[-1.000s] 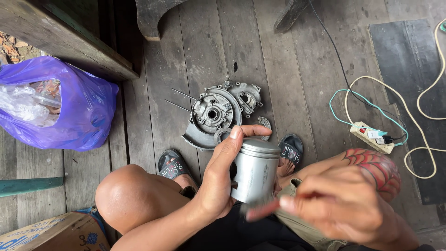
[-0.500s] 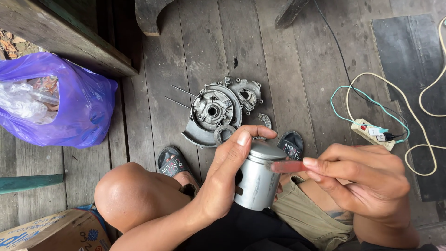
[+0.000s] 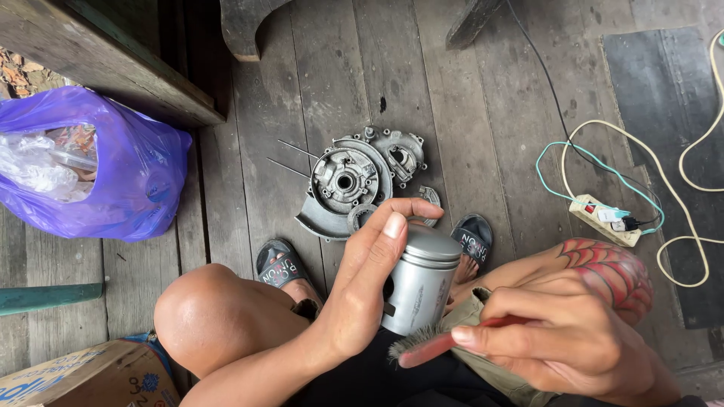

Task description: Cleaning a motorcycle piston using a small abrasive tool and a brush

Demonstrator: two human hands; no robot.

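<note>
Right hand point(image 3: 573, 339), half a second ago empty-looking, now pinches a red-handled bristle brush point(image 3: 437, 345) against the grey metal cylindrical piston point(image 3: 419, 280) gripped in left hand point(image 3: 362, 290), so brushing has begun.

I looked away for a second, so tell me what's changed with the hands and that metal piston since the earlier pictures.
The right hand has drawn back toward the body, bringing a red-handled brush with its bristles under the grey piston. The left hand still grips the piston, tilted slightly. The engine casing and purple bag lie as before.
</note>
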